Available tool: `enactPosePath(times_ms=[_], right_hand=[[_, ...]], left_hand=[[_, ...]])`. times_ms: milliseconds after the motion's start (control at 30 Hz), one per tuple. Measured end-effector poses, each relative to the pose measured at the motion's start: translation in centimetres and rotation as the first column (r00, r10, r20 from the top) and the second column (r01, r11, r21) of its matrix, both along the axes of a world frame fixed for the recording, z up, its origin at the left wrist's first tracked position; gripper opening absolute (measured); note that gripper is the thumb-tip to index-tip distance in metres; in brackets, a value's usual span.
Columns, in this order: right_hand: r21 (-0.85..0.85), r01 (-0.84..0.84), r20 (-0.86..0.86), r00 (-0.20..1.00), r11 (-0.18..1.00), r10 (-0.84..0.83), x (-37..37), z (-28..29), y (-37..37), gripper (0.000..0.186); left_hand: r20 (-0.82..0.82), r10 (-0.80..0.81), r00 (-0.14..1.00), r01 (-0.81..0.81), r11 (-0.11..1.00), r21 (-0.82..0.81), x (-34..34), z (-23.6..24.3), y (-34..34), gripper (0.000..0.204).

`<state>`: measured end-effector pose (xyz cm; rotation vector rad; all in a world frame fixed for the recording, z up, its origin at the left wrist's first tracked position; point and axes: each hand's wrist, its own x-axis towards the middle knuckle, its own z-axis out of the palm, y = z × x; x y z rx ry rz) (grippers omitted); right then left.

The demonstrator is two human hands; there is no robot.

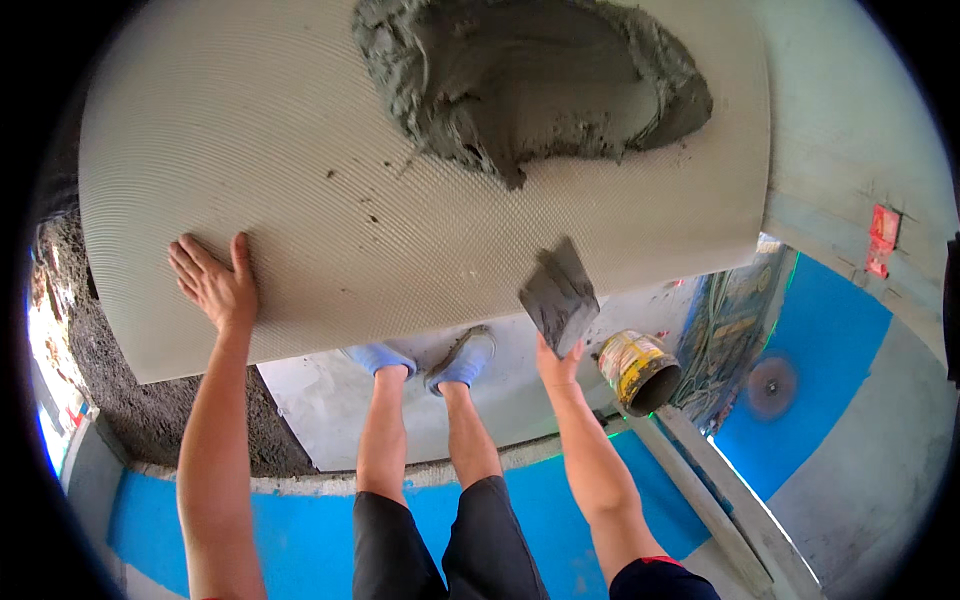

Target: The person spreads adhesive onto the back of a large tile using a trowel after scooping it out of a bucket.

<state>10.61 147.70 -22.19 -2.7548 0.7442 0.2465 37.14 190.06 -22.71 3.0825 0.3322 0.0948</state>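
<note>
A large tile (290,130) lies before me with its finely ridged face up. A thick heap of wet grey mortar (540,90) is spread over its far part. My left hand (217,283) rests flat on the tile near its left side, fingers stretched out. My right hand (560,362) grips a trowel (562,296) by its handle, which the fingers mostly hide. Grey mortar coats the trowel's blade, held over the tile's near edge to the right of my feet.
Beside my right hand stands a yellow mortar-smeared bucket (640,372). My feet in blue shoes (465,358) are at the tile's near edge. Blue-coated floor (810,350) with a round drain (771,388) lies to the right. Dark rough mortar (230,420) shows at the left.
</note>
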Motion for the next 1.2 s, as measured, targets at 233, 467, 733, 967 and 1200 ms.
enactPosePath(times_ms=[233, 467, 733, 967, 1200], right_hand=[[0.312, 0.113, -0.077, 0.993, 0.943, -0.094, -1.3, -7.2, 6.6, 0.048], [0.261, -0.105, 0.095, 0.992, 0.960, 0.083, -5.6, -8.4, 12.4, 0.028], [0.131, 0.084, 0.005, 0.996, 0.988, -0.085, -13.5, -2.8, 5.7, 0.023], [-0.075, 0.271, -0.118, 0.953, 0.960, -0.279, 1.8, -7.4, 0.4, 0.020], [0.265, 0.700, -0.013, 0.690, 0.663, -0.724, -0.3, -13.5, 12.6, 0.053]], left_hand=[[-0.012, 0.018, 1.000, -0.018, 0.999, -0.028, 0.1, -0.6, 0.1, 0.101], [-0.008, -0.002, 1.000, 0.002, 1.000, 0.001, -0.2, -0.2, 0.7, 0.102], [0.006, -0.009, 1.000, 0.009, 1.000, 0.008, 0.0, -0.5, 1.6, 0.101], [0.044, -0.025, 0.999, 0.024, 0.999, 0.039, 0.1, -0.8, 3.1, 0.102], [0.025, -0.024, 0.999, 0.025, 1.000, -0.016, 0.7, -1.4, 0.4, 0.103]])
